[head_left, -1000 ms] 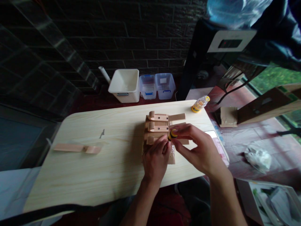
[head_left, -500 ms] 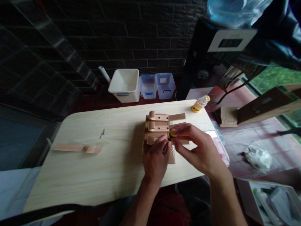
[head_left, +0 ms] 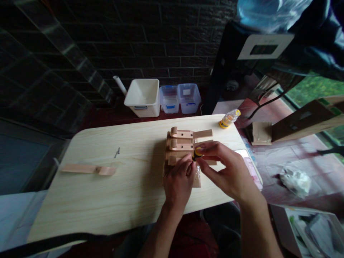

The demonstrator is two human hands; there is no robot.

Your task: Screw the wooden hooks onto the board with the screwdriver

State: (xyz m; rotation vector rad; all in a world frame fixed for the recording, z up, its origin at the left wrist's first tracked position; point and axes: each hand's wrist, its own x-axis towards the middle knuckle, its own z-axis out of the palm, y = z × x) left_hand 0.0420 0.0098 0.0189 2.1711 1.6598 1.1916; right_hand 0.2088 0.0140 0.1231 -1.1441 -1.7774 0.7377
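Observation:
My right hand (head_left: 225, 166) pinches a small screwdriver (head_left: 198, 153) with a yellow and black handle, held upright with its tip hidden. Just left of it, the bent fingers of my left hand (head_left: 177, 184) press together on the third wooden piece (head_left: 172, 161), close to the screwdriver's lower end. That piece lies across a wooden base (head_left: 167, 157). Two matching wooden pieces sit behind it, the far one (head_left: 181, 134) and the middle one (head_left: 181, 146), each showing dark screw heads. Clear plastic film shows beside my left fingers.
On the table's left lie a similar loose wooden piece (head_left: 80, 169) and a few screws (head_left: 117, 153). A clear bottle with yellow ends (head_left: 229, 119) stands at the back right corner. A phone (head_left: 248, 166) lies by my right wrist. Bins (head_left: 142, 96) stand behind the table.
Almost nothing differs. The screwdriver's handle has turned slightly in my right fingers, while my left hand stays in place.

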